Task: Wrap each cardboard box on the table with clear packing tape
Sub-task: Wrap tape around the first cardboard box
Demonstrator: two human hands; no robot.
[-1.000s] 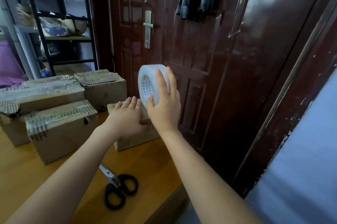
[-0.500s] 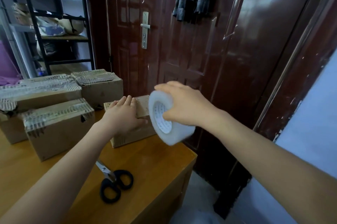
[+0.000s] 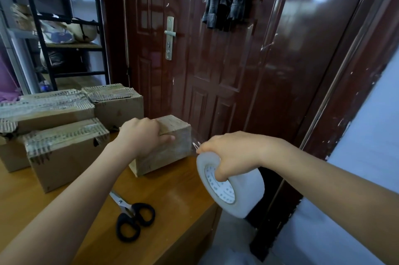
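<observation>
Box (image 3: pixel 164 148) under left hand (image 3: pixel 142 135) fingers (image 3: pixel 167 138); tape roll (image 3: pixel 231 187) in right hand (image 3: pixel 233 154).

Wooden desk (image 3: pixel 179 187), orange-brown top, its right front corner toward the door. On it: one small cardboard box (image 3: pixel 164 152) near the right edge; three larger cardboard boxes grouped at the left, namely a front box (image 3: pixel 64 156), a long box (image 3: pixel 43 113) behind it and a rear box (image 3: pixel 118 107), all with ragged corrugated tops; black-handled scissors (image 3: pixel 133 217) lying flat near the front edge.
</observation>
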